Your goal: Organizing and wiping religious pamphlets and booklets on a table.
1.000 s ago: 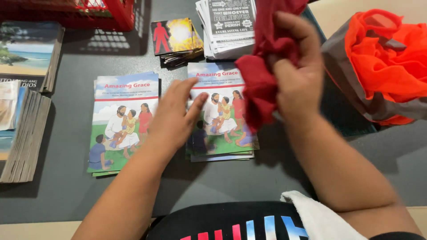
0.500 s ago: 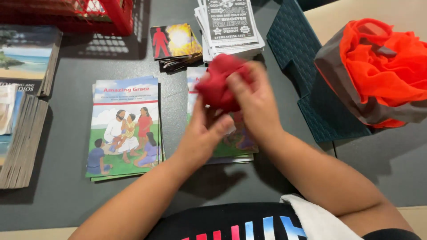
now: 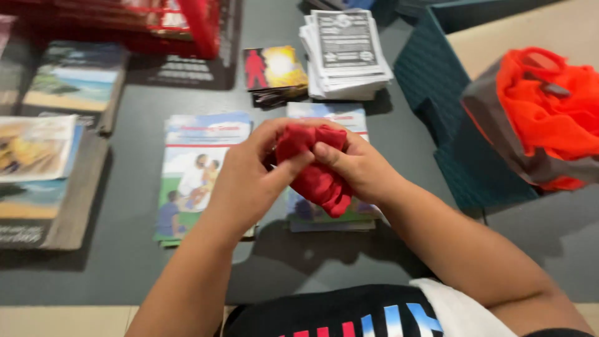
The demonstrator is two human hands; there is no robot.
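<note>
Both my hands hold a bunched red cloth [image 3: 315,168] above the grey table [image 3: 118,268]. My left hand [image 3: 249,178] grips its left side with the thumb pressed on top. My right hand [image 3: 355,165] pinches its upper right part. The cloth hangs in a wad over a stack of illustrated booklets [image 3: 324,212], which it partly hides. A second stack of the same illustrated booklets [image 3: 196,168] lies just left of my left hand.
Black-and-white leaflets [image 3: 346,53] and small colourful cards [image 3: 274,68] lie at the back. More booklet stacks [image 3: 56,175] line the left edge. A red basket [image 3: 187,25] stands at the back left. Orange fabric in a grey bag [image 3: 543,118] rests on a teal bin [image 3: 455,150] at right.
My right hand brought the red cloth down from high up to over the booklets. My left hand left the booklets and closed on the cloth, which is now bunched tighter.
</note>
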